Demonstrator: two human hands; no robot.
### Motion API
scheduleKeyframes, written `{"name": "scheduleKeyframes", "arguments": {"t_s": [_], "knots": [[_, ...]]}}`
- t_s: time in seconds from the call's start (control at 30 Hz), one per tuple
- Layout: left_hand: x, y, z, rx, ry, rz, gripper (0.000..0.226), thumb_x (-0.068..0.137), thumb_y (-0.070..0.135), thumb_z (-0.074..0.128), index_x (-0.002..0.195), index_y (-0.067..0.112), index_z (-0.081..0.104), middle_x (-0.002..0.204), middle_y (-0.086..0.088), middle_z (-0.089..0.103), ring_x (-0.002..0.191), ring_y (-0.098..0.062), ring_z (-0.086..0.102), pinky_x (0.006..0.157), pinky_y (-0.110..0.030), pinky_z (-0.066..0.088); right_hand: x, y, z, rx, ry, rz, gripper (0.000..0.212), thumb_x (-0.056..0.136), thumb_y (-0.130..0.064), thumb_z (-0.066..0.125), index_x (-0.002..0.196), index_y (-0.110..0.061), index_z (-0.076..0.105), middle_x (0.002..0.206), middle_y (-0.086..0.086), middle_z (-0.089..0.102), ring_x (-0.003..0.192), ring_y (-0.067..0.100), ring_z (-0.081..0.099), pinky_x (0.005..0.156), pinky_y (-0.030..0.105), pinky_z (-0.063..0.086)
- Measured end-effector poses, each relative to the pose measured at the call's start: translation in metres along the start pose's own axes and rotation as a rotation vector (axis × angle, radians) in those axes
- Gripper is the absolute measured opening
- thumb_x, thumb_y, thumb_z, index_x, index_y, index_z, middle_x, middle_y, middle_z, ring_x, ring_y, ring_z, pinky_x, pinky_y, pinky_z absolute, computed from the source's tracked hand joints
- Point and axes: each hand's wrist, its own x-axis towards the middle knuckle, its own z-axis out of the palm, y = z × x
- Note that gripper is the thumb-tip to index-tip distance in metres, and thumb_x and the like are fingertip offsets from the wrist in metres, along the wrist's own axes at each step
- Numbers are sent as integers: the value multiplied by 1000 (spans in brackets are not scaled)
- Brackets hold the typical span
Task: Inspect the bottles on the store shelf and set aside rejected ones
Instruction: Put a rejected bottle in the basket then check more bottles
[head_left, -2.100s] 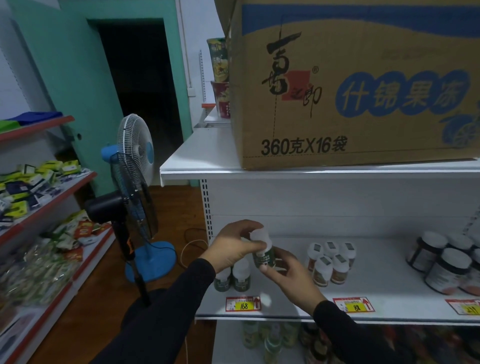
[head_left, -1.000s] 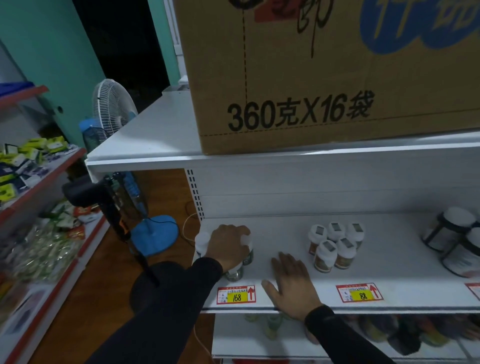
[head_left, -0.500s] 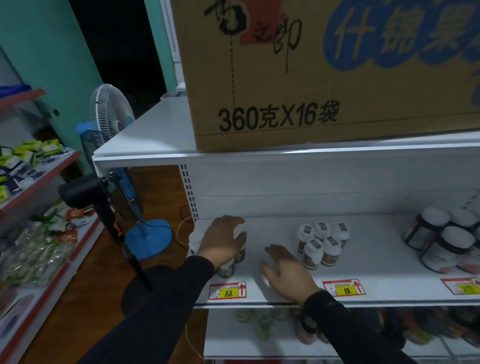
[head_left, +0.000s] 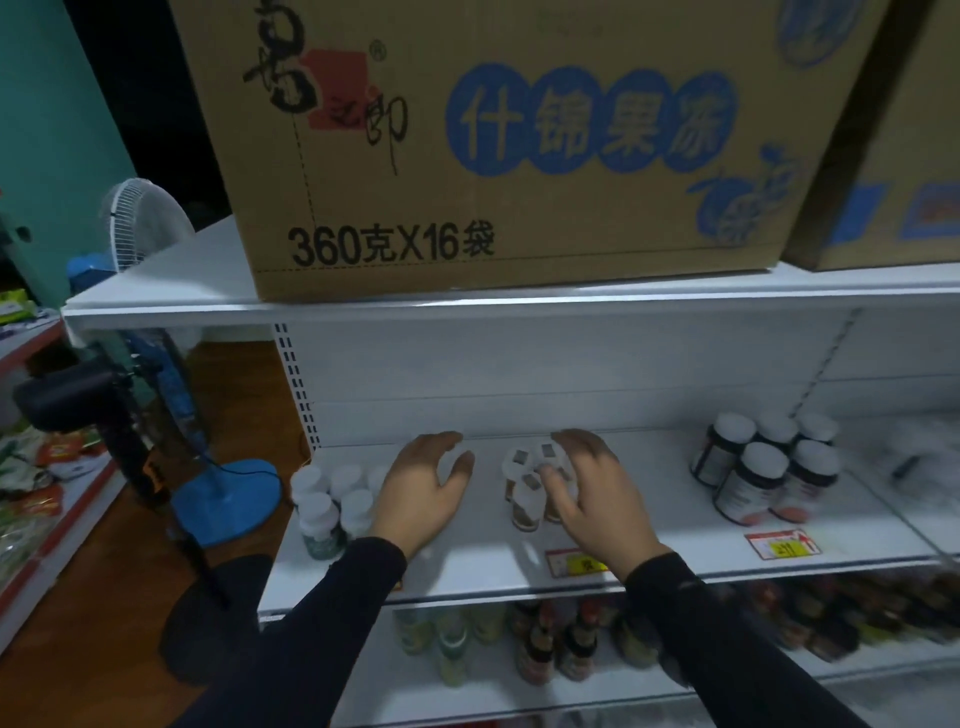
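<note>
Presently, the left hand (head_left: 423, 488) hovers released and empty over bare shelf (head_left: 483, 556), having let go of the green-label bottles (head_left: 327, 501) it covered half a second ago; these stand grouped at the shelf's left end, just beside that hand. The right hand (head_left: 597, 493), flat on the shelf a moment earlier, now reaches onto the brown-label bottles (head_left: 527, 483) mid-shelf, fingers curled over their caps; whether its grip has closed on one cannot be told. Judgement: inspection has passed from the left group to the middle group.
</note>
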Motion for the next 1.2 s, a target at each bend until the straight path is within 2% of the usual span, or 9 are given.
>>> {"name": "scheduleKeyframes", "arguments": {"t_s": [0.17, 0.3, 0.43, 0.53, 0.63, 0.8, 0.97, 1.13, 1.2], "knots": [[-1, 6, 30, 28, -140, -6, 44, 95, 41, 54, 128, 14, 60, 130, -6, 60, 121, -24, 54, 102, -33, 43, -21, 20, -21, -74, 32, 77, 53, 95, -51, 37, 125, -13, 57, 125, 6, 58, 114, 24, 55, 90, 35, 49], [1, 8, 50, 58, -225, 3, 44, 95, 37, 56, 132, 14, 57, 134, -7, 58, 123, -24, 52, 102, -31, 41, -37, 27, -30, -123, 58, 154, 53, 95, -50, 38, 127, -13, 57, 128, 4, 57, 113, 23, 58, 89, 35, 51], [2, 11, 64, 105, -286, 13, 43, 93, 35, 57, 131, 14, 57, 125, -9, 60, 114, -26, 55, 94, -30, 44, -51, 33, -34, -163, 20, 225, 57, 95, -52, 36, 132, -13, 55, 135, 6, 54, 118, 26, 56, 94, 36, 48], [2, 15, 72, 159, -329, -27, 44, 92, 36, 57, 129, 14, 57, 121, -10, 60, 110, -28, 56, 89, -32, 47, -57, 39, -33, -176, -21, 245, 53, 97, -47, 42, 136, -13, 52, 139, 8, 52, 124, 25, 52, 99, 33, 44], [1, 19, 80, 193, -366, -77, 50, 89, 42, 59, 130, 14, 55, 120, -11, 59, 109, -29, 56, 89, -33, 47, -60, 45, -30, -174, -49, 237, 61, 95, -52, 34, 136, -12, 53, 138, 9, 53, 124, 25, 53, 100, 32, 43], [9, 25, 98, 208, -329, -195, 57, 87, 50, 60, 131, 16, 52, 122, -9, 58, 110, -27, 56, 92, -33, 47, -49, 63, -25, -146, -117, 157, 63, 94, -54, 30, 136, -14, 52, 137, 6, 52, 121, 24, 54, 99, 32, 44], [6, 36, 113, 144, -272, -299, 43, 94, 32, 59, 132, 14, 52, 123, -11, 59, 108, -27, 58, 86, -27, 42, -37, 84, -30, -98, -217, 64, 49, 100, -44, 43, 142, -19, 45, 144, 3, 46, 129, 19, 47, 103, 29, 39], [-2, 44, 98, 62, -169, -372, 26, 94, 22, 59, 116, 7, 55, 106, -9, 64, 80, -18, 56, 68, -22, 39, -25, 93, -23, 47, -274, -12, 44, 99, -41, 47, 138, -21, 49, 137, 1, 51, 124, 18, 51, 99, 27, 41], [-6, 47, 88, 25, -136, -390, 23, 94, 20, 60, 114, 8, 55, 99, -6, 61, 65, -5, 54, 55, -10, 38, -22, 90, -18, 118, -296, -16, 44, 99, -42, 48, 137, -22, 49, 136, 1, 52, 122, 17, 52, 98, 27, 43]]}}
